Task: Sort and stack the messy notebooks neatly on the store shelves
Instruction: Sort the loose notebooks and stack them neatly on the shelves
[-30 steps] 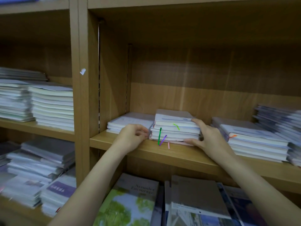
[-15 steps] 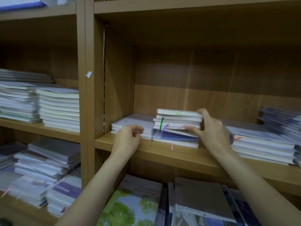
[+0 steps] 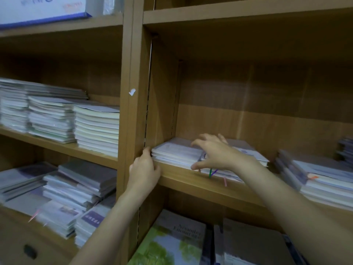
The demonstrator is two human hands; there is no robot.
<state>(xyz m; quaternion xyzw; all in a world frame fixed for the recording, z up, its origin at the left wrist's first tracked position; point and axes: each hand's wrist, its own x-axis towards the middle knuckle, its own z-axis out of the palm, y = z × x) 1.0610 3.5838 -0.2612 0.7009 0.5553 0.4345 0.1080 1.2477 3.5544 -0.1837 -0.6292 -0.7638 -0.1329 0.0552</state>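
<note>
The left hand (image 3: 144, 170) rests on the shelf (image 3: 191, 177) edge, fingers curled against the left corner of the low notebook pile (image 3: 176, 153); whether it grips is unclear. The right hand (image 3: 214, 152) hovers spread and slack, holding nothing, over the seam between this pile and the second pile (image 3: 246, 152). Two piles occupy this bay's left end. Notebooks appear thin, floppy, film-wrapped and likely slippery: grasp several together by opposite edges.

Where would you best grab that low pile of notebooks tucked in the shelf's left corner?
By the front edge of the low pile, thumb on top, fingers underneath. It lies flat with the side panel close on its left, where the left hand rests, leaving the front most accessible.
</note>
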